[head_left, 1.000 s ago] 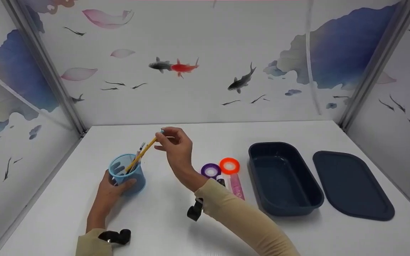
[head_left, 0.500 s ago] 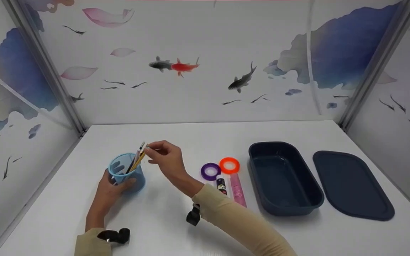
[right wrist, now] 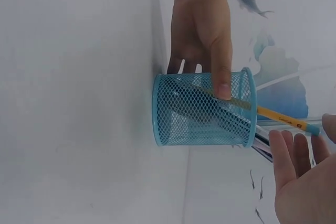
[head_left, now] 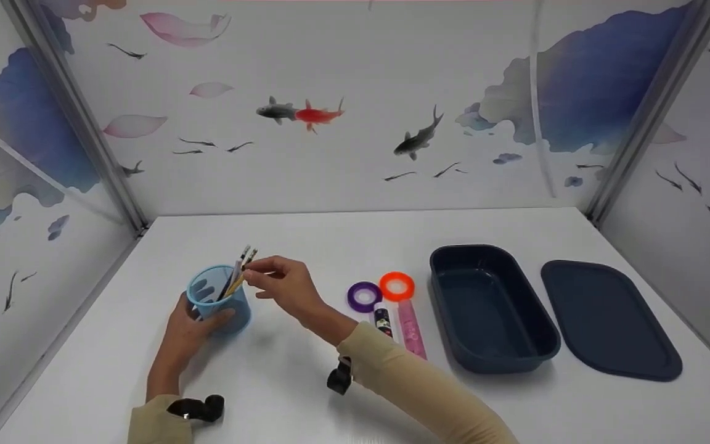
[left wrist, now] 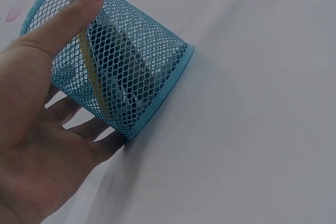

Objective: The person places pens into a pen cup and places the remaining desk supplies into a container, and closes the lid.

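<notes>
While the left hand (head_left: 191, 330) wraps the blue mesh cup (head_left: 219, 300) near the table's left side, seen from the head camera, the right hand (head_left: 284, 285) sits at the cup's mouth with fingertips on the top end of a yellow pencil (head_left: 239, 275) leaning inside among other pens. To the right lie a purple tape ring (head_left: 365, 296), an orange tape ring (head_left: 397, 286), a small glue stick (head_left: 383, 320) and a pink ruler (head_left: 412, 329), then a dark blue tray (head_left: 492, 308) and its lid (head_left: 609, 319); none crowds the cup.

From the left wrist, the thumb (left wrist: 68, 19) lies along the mesh wall and the fingers curl round behind, so the cup (left wrist: 123, 72) is held. It looks light, stiff wire, likely to tip; the wall is the sensible hold.

From the right wrist, the pencil (right wrist: 278, 116) pokes past the rim and the fingers (right wrist: 291, 166) look nearly straight, just beside its end; whether they pinch it I cannot tell. It looks thin, rigid and smooth, best taken near that end.
</notes>
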Demonstrator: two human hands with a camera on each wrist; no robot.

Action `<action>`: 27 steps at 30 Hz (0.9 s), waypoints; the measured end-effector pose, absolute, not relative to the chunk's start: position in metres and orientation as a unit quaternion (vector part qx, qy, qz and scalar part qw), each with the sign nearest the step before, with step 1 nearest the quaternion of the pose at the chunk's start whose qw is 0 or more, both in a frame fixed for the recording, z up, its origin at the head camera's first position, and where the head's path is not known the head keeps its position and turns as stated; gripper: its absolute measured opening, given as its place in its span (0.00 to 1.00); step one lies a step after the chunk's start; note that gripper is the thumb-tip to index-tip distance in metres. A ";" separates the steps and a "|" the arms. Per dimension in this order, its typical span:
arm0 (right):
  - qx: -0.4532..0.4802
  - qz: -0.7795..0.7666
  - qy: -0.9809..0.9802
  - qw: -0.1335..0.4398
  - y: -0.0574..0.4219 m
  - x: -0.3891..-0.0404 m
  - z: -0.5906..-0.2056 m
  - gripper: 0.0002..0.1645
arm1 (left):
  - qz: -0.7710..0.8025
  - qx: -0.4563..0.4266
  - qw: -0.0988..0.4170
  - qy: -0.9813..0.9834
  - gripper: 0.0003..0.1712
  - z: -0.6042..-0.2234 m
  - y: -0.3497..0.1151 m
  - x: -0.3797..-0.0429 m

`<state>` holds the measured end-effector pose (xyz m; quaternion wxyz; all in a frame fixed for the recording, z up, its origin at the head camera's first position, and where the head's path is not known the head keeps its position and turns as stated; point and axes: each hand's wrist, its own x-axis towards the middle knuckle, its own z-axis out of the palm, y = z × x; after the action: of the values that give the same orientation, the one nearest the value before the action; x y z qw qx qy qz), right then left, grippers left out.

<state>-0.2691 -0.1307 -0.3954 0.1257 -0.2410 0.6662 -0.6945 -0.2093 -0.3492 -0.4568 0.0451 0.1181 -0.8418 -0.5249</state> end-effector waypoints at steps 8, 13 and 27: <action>-0.235 -0.706 0.654 0.139 -0.108 -0.260 -0.369 0.19 | -0.532 0.118 0.037 -0.837 0.66 -0.457 -0.347 -0.210; -0.240 -0.706 0.653 0.136 -0.086 -0.255 -0.352 0.19 | -0.536 0.117 0.032 -0.835 0.66 -0.457 -0.346 -0.209; -0.311 -0.668 0.671 0.081 -0.008 -0.225 -0.317 0.21 | -0.536 0.105 0.018 -0.837 0.67 -0.455 -0.345 -0.210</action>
<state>-0.2252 -0.0080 -0.3171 0.0807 -0.3113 0.6708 -0.6683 -0.2101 -0.3446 -0.4550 0.0177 0.1049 -0.8374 -0.5361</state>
